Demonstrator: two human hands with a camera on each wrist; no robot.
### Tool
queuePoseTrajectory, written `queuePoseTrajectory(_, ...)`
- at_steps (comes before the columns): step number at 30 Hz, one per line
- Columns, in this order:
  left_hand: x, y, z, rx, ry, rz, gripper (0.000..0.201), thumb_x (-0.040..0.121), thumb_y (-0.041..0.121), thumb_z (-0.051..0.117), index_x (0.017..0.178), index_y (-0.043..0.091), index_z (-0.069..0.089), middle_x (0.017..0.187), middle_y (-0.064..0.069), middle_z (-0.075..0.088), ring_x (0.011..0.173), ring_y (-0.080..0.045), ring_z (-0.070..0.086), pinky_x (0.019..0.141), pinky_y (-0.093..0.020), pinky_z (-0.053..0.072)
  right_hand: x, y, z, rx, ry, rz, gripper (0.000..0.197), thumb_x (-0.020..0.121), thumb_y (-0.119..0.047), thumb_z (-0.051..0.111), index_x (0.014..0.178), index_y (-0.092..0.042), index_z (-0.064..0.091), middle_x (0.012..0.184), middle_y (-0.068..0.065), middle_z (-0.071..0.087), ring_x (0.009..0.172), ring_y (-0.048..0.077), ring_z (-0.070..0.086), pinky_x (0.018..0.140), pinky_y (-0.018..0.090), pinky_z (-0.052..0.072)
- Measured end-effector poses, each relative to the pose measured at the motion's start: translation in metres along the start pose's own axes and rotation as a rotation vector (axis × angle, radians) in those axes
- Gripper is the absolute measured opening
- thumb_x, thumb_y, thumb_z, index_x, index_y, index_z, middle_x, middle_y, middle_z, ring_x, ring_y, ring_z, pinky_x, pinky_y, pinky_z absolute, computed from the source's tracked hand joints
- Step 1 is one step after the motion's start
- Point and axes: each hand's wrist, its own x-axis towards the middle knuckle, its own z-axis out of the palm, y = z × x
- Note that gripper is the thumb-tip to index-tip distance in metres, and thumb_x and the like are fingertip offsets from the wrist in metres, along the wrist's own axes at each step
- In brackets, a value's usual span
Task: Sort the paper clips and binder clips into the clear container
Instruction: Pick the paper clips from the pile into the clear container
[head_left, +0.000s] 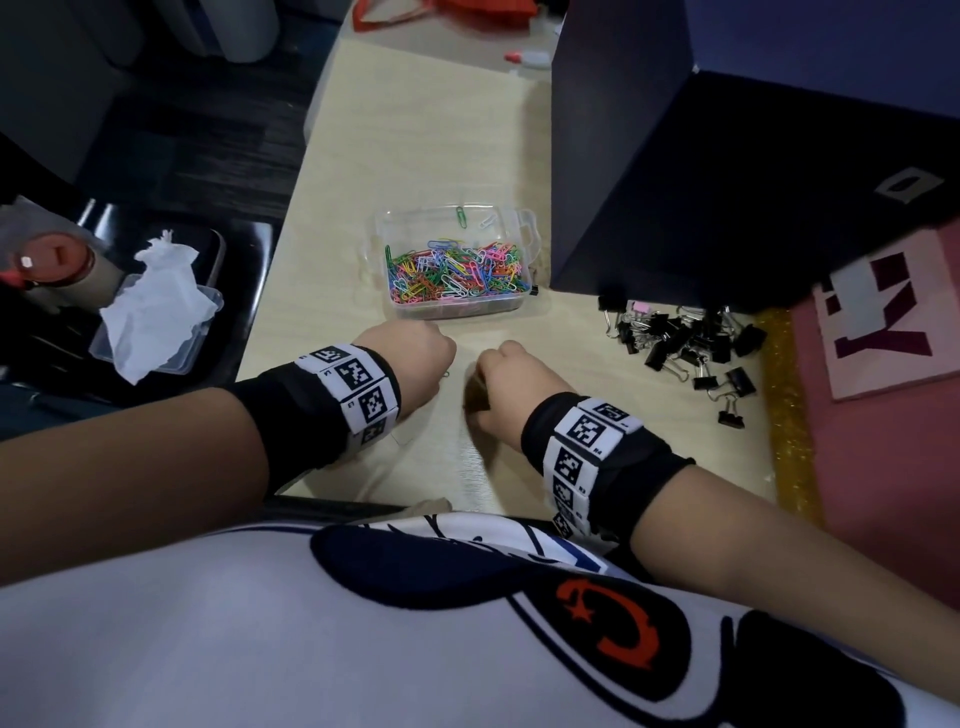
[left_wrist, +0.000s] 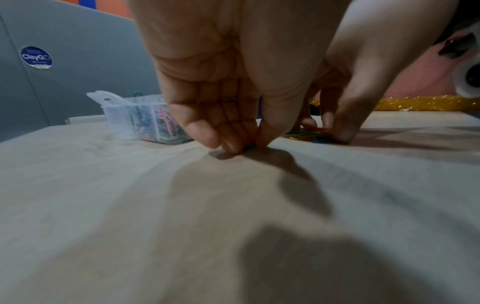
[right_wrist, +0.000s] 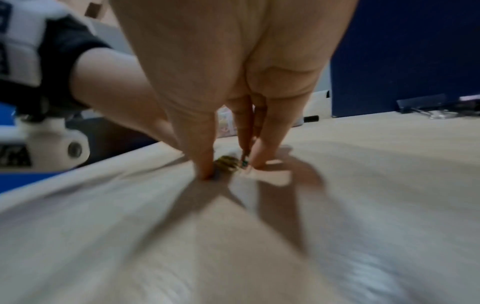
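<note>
The clear container (head_left: 395, 306) stands mid-table, its front compartment heaped with coloured paper clips (head_left: 457, 270); it also shows in the left wrist view as the container (left_wrist: 124, 115). Black binder clips (head_left: 685, 343) lie in a loose pile to its right. My left hand (head_left: 421, 348) is just in front of the container; its thumb and fingertips (left_wrist: 233, 147) pinch a green paper clip (left_wrist: 248, 146) against the table. My right hand (head_left: 498, 374) sits beside it, thumb and fingers (right_wrist: 205, 164) closed around a small bunch of paper clips (right_wrist: 228, 162) on the table.
A tall dark blue box (head_left: 727, 182) stands right behind the binder clips. A pink board with a gold glitter edge (head_left: 784, 395) borders the table's right side. One black binder clip (head_left: 533, 291) lies by the container's corner. Tissue in a clear lid (head_left: 156, 306) rests off-table left.
</note>
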Motion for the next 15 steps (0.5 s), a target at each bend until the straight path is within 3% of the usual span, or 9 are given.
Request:
queuePoseTrajectory(2,-0.001,-0.004,0.0,0.004,0.004,-0.014,0.017,0.091,0.014,0.046,0.1,0.008,0.06,0.098,-0.012,0.061,0.091,-0.031,0.06,0.07,-0.034,0.048,0.002,-0.002,0.002,-0.015,0.03,-0.066,0.034,0.089,-0.013,0.056,0.121,-0.008,0.052,0.119,0.013,0.047,0.108,0.034,0.055,0.091,0.037,0.046)
queuePoseTrajectory(5,-0.003,-0.01,0.002,-0.004,0.017,-0.021,0.018,0.09,0.015,0.046,0.099,0.009,0.06,0.097,-0.012,0.061,0.09,-0.032,0.06,0.072,-0.036,0.049,0.007,0.002,0.002,-0.015,0.045,-0.088,0.03,0.089,-0.005,0.05,0.119,-0.01,0.055,0.114,0.013,0.05,0.104,0.034,0.056,0.088,0.036,0.047)
queuePoseTrajectory(10,-0.007,-0.013,-0.002,-0.063,0.075,-0.01,0.021,0.091,0.015,0.043,0.102,0.011,0.061,0.101,-0.01,0.061,0.092,-0.03,0.059,0.072,-0.034,0.046,0.016,0.008,-0.004,-0.045,0.06,-0.063,0.027,0.09,-0.007,0.051,0.115,-0.012,0.058,0.112,0.012,0.054,0.103,0.032,0.057,0.089,0.036,0.048)
queuePoseTrajectory(15,-0.01,-0.024,-0.02,-0.226,0.245,0.054,0.021,0.091,0.021,0.049,0.103,0.014,0.064,0.106,-0.007,0.061,0.096,-0.029,0.059,0.078,-0.035,0.046,0.023,0.017,-0.016,0.0,0.095,0.016,0.027,0.089,-0.011,0.054,0.114,-0.017,0.062,0.115,0.009,0.059,0.106,0.028,0.057,0.089,0.031,0.046)
